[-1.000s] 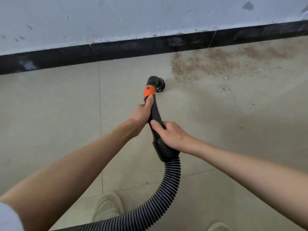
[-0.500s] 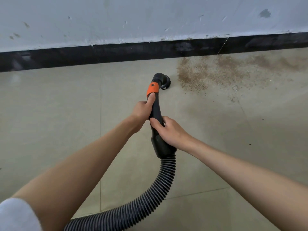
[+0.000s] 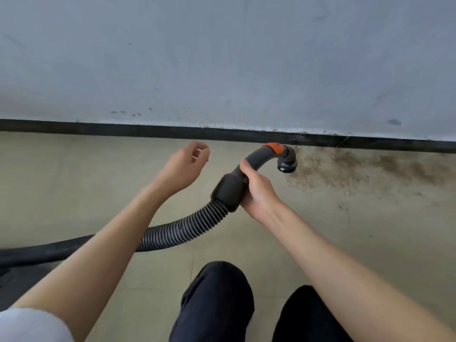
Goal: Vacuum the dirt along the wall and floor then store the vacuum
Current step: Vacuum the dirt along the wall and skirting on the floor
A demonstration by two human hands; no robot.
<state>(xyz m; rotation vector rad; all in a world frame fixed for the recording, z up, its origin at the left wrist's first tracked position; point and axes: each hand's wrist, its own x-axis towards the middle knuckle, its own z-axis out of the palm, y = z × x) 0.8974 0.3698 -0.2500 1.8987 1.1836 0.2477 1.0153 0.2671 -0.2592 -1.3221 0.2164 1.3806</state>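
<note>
Bare indoor room: tiled floor (image 3: 74, 193), black baseboard (image 3: 123, 129), scuffed wall (image 3: 222, 58).

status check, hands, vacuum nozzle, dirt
Right hand grips black curved vacuum handle; left hand free, loosely curled. Round nozzle at edge of brown dirt patch by black baseboard. Nothing blocking.
</note>
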